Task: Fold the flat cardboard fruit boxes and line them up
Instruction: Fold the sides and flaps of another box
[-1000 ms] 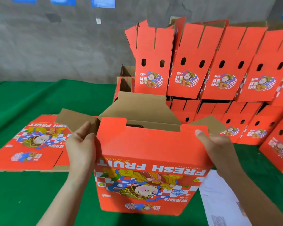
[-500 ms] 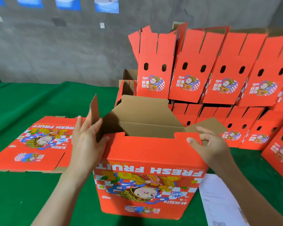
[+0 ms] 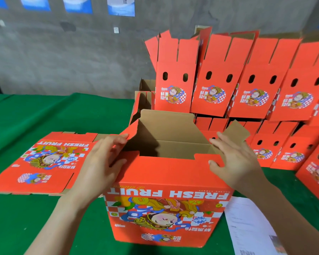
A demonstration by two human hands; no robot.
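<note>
Two hands flank the upright box point(image 3: 166, 208) on the counter point(image 3: 26, 227): left hand point(image 3: 101, 162) now presses the side flap point(image 3: 132, 132) inward, fingers point(image 3: 116, 142) straight; right hand point(image 3: 234, 162) no longer pinches the front flap point(image 3: 164, 168), spread loose.

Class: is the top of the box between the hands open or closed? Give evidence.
Open: the box shows its brown inside; its rear flap stands up.

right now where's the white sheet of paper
Head view, lower right: the paper lies flat on the green table, beside the right side of the upright box.
</note>
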